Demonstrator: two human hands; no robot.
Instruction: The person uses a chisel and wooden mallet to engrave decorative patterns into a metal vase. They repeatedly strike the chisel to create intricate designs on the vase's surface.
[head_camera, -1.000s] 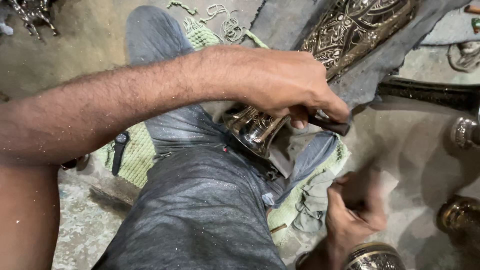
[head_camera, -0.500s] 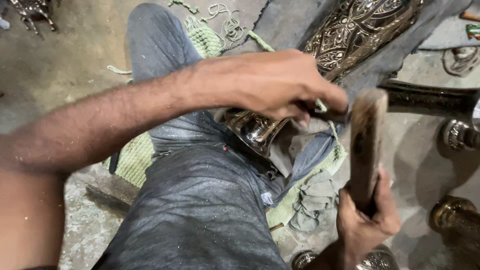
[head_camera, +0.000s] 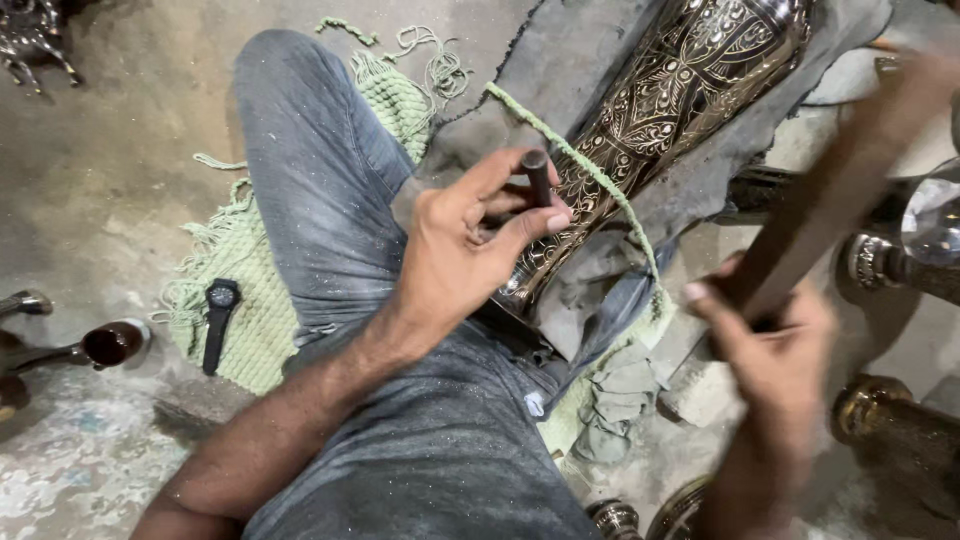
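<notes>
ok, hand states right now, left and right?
Left hand: closed on short dark metal punch against engraved brass vase.
Right hand: closed on blurred brown wooden mallet.

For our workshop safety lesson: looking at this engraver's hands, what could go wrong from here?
1. The left hand pinches the short dark metal punch near its top, so the raised, blurred wooden mallet in the right hand might strike the fingers.
2. The ornate engraved brass vase lies tilted on grey cloth over the leg; it may shift, and the punch could skid.

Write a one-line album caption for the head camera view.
Left hand holds a dark punch against an engraved metal vase; right hand raises a wooden mallet.
</notes>
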